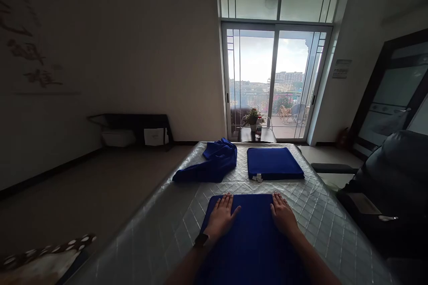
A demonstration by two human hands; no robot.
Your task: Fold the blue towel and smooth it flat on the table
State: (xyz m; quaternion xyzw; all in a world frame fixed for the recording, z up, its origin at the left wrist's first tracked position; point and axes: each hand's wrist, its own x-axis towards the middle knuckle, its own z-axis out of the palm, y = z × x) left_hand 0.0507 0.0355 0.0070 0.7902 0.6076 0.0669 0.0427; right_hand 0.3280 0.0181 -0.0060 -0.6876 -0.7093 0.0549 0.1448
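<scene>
A blue cloth piece [256, 236] lies flat on the silvery quilted table cover [160, 227] right in front of me. Near its far left corner my left hand [223, 217] rests palm down, fingers stretched out and a dark watch on the wrist. My right hand [281, 213] lies flat in the same way by the far right corner. Neither hand grips anything. Beyond them, a neat stack of blue cloth pieces [274, 162] with white labels at its front edge sits on the right. To the left of the stack is a crumpled blue cloth [214, 162].
A black armchair [394, 178] stands close on the right. At the table's far end a small dark table [245, 134] holds a plant [253, 118] and a bottle [258, 127], before glass sliding doors [250, 67]. A low black shelf [137, 122] is along the left wall.
</scene>
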